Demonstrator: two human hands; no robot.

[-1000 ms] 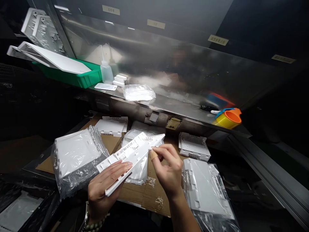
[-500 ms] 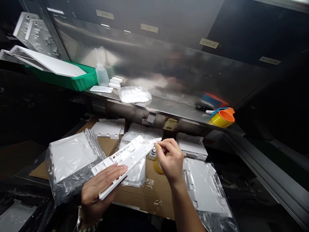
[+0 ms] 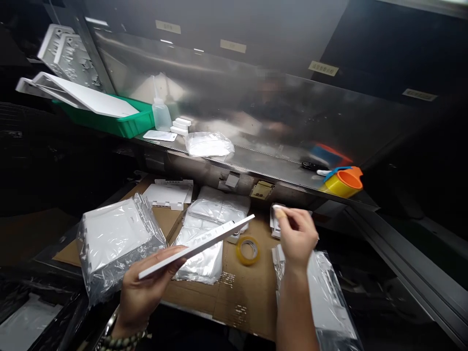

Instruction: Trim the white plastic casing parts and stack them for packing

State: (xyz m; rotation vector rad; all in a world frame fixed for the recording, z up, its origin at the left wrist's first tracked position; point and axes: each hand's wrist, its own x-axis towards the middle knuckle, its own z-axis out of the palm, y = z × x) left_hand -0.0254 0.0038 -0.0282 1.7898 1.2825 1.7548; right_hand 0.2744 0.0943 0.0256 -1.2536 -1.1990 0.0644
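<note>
In my left hand is a white plastic panel, gripped at its near end and seen nearly edge-on. It tilts up towards the right, above the clear plastic bags. My right hand is raised to the right of the panel, apart from it. Its thumb and fingers are pinched together. A small white bit shows at the fingertips, but I cannot tell whether it is held or belongs to the white parts behind. A roll of yellow tape lies on the cardboard between my hands.
Bagged white panels lie left and right on the cardboard. More white panels sit at the back left. The metal shelf holds a green bin, a squeeze bottle and a yellow-orange holder.
My right hand has left the panel's far end and moved right. My left hand has turned the panel from showing its ribbed face to nearly edge-on. The tape roll is now uncovered.
</note>
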